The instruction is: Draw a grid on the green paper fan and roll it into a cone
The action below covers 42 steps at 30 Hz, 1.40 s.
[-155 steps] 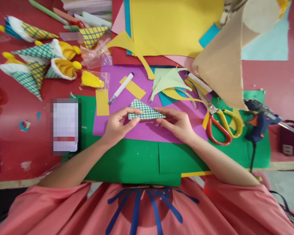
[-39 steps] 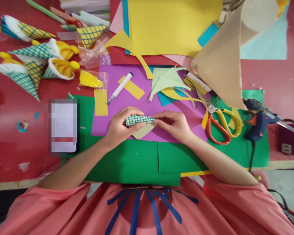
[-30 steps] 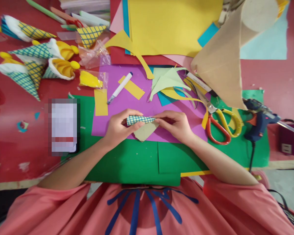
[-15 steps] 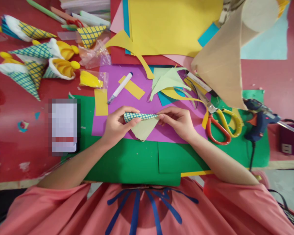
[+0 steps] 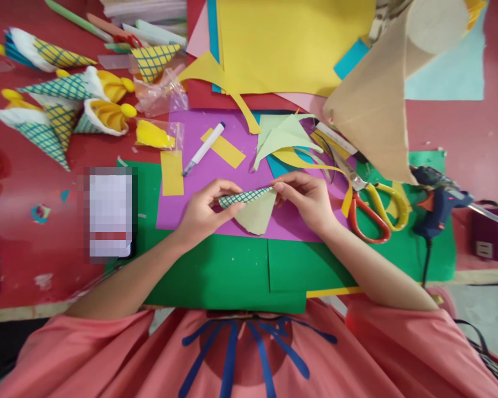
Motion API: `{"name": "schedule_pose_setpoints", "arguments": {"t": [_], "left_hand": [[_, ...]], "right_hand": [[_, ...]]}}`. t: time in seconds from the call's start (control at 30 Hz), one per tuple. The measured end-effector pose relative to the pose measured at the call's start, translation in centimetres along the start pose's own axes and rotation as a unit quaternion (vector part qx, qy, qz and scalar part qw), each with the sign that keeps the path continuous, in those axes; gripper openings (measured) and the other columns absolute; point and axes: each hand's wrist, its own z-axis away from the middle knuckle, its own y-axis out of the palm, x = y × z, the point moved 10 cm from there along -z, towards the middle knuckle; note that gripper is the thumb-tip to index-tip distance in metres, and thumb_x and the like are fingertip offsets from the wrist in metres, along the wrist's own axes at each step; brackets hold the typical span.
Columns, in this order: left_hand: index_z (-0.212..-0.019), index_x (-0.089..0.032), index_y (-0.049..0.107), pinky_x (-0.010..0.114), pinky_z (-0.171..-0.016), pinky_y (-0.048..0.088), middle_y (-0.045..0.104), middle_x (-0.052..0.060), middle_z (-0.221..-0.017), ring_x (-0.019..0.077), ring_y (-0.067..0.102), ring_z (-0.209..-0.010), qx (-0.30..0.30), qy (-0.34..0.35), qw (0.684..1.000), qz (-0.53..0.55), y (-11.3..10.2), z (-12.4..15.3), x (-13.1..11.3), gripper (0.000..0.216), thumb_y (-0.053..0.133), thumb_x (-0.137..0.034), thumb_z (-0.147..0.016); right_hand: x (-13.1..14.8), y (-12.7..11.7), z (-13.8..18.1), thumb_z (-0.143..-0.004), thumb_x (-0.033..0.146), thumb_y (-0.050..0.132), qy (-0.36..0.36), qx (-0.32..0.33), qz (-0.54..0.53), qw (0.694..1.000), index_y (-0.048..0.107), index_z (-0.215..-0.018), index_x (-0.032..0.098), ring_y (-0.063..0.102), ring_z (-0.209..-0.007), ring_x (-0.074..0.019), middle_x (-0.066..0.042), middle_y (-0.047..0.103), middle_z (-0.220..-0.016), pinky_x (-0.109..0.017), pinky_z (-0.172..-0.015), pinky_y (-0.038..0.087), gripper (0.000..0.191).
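Both my hands hold a checked paper piece point(image 5: 244, 198), green with a dark grid, partly rolled into a narrow cone above the purple sheet point(image 5: 232, 177). My left hand point(image 5: 203, 213) pinches its wide left end. My right hand point(image 5: 309, 199) pinches the pointed right tip. The pale plain underside of the paper hangs down as a loose flap below the roll.
Scissors with yellow and red handles point(image 5: 371, 207) lie right of my right hand, a blue glue gun point(image 5: 437, 207) further right. A white marker point(image 5: 203, 148) and yellow strips lie on the purple sheet. Finished checked cones point(image 5: 62, 110) sit far left. Yellow paper sheets point(image 5: 290, 44) lie at the back.
The flat checked triangle has been rolled tighter into a thin cone. Its right tip has risen with my right hand, and the pale flap now hangs lower.
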Motion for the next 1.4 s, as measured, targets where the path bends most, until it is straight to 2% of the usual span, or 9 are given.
{"name": "schedule_pose_setpoints", "arguments": {"t": [0.17, 0.33, 0.53, 0.7, 0.8, 0.93, 1.1, 1.23, 1.4], "left_hand": [[-0.114, -0.024, 0.052, 0.025, -0.075, 0.056, 0.068, 0.003, -0.096, 0.0156, 0.068, -0.090, 0.142, -0.073, 0.985, 0.061, 3.0, 0.6, -0.1, 0.039, 0.067, -0.032, -0.079], [-0.107, -0.025, 0.061, 0.027, -0.076, 0.057, 0.069, 0.003, -0.097, 0.0167, 0.068, -0.091, 0.257, -0.120, 0.941, 0.184, 6.0, 1.4, -1.2, 0.025, 0.055, -0.039, -0.088], [-0.097, -0.023, 0.065, 0.032, -0.078, 0.056, 0.070, 0.003, -0.092, 0.0190, 0.067, -0.092, 0.205, -0.158, 0.927, 0.271, 6.3, 0.6, -0.1, 0.028, 0.066, -0.044, -0.080], [-0.098, -0.022, 0.063, 0.031, -0.069, 0.057, 0.069, 0.004, -0.092, 0.0195, 0.068, -0.084, 0.036, -0.146, 0.936, 0.318, 3.5, -1.2, 1.6, 0.037, 0.071, -0.048, -0.073], [-0.100, -0.022, 0.060, 0.028, -0.069, 0.057, 0.068, 0.005, -0.102, 0.0184, 0.067, -0.089, -0.022, -0.120, 0.936, 0.330, 2.4, -1.8, 1.7, 0.035, 0.069, -0.044, -0.075], [-0.097, -0.020, 0.058, 0.029, -0.073, 0.058, 0.068, 0.005, -0.102, 0.0180, 0.067, -0.091, -0.010, -0.124, 0.930, 0.345, 3.0, -1.6, 1.4, 0.028, 0.068, -0.038, -0.077], [-0.093, -0.018, 0.053, 0.030, -0.075, 0.059, 0.066, 0.002, -0.092, 0.0170, 0.067, -0.086, -0.036, -0.114, 0.937, 0.330, 2.7, -0.9, 1.8, 0.035, 0.073, -0.038, -0.073], [-0.094, -0.018, 0.053, 0.029, -0.073, 0.059, 0.065, 0.002, -0.093, 0.0173, 0.068, -0.086, -0.044, -0.090, 0.947, 0.305, 2.3, -0.9, 2.2, 0.037, 0.074, -0.040, -0.072], [-0.115, -0.022, 0.056, 0.034, -0.082, 0.058, 0.066, 0.006, -0.111, 0.0221, 0.065, -0.104, -0.026, -0.022, 0.968, 0.250, 1.5, -1.1, 1.7, 0.036, 0.057, -0.044, -0.086]], "right_hand": [[1.8, -0.5, -0.4, -0.078, 0.034, 0.068, -0.028, -0.001, 0.092, 0.995, 0.071, -0.079, 0.018, 0.059, -0.060, -0.0091, 0.000, 0.069, -0.070, -0.022, -0.057, 0.049, 0.016], [2.5, 1.6, -1.2, -0.079, 0.036, 0.066, -0.008, 0.101, 0.124, 0.987, 0.071, -0.080, 0.017, 0.062, -0.071, -0.0121, -0.002, 0.070, -0.078, -0.025, -0.065, 0.051, 0.020], [1.9, 2.7, -2.1, -0.081, 0.046, 0.062, 0.016, 0.123, 0.056, 0.991, 0.071, -0.089, 0.017, 0.058, -0.068, -0.0096, 0.000, 0.066, -0.074, -0.022, -0.063, 0.048, 0.031], [-0.2, 1.5, -1.5, -0.082, 0.072, 0.036, 0.059, 0.057, -0.046, 0.996, 0.062, -0.107, 0.022, 0.064, -0.079, -0.0147, -0.005, 0.066, -0.090, -0.027, -0.066, 0.053, 0.062], [-0.1, 2.1, -0.5, -0.068, 0.074, 0.055, 0.021, 0.076, -0.036, 0.996, 0.046, -0.126, 0.027, 0.065, -0.092, -0.0187, -0.007, 0.062, -0.111, -0.029, -0.072, 0.056, 0.075], [0.4, 2.8, 0.7, -0.059, 0.055, 0.077, -0.052, 0.074, 0.034, 0.995, 0.021, -0.141, 0.034, 0.060, -0.109, -0.0222, -0.011, 0.046, -0.135, -0.034, -0.085, 0.055, 0.101], [1.3, 2.2, 1.1, -0.068, 0.037, 0.077, -0.141, 0.036, 0.085, 0.986, 0.044, -0.124, 0.030, 0.055, -0.115, -0.0216, -0.009, 0.041, -0.139, -0.035, -0.088, 0.053, 0.065], [1.1, 1.8, 0.7, -0.076, 0.030, 0.071, -0.134, 0.048, 0.074, 0.987, 0.060, -0.085, 0.021, 0.059, -0.087, -0.0137, -0.003, 0.060, -0.095, -0.028, -0.076, 0.049, 0.017], [1.1, 1.4, 0.1, -0.080, 0.032, 0.067, -0.091, 0.042, 0.038, 0.994, 0.060, -0.067, 0.019, 0.056, -0.078, -0.0113, 0.000, 0.059, -0.077, -0.027, -0.073, 0.045, 0.020]]}}
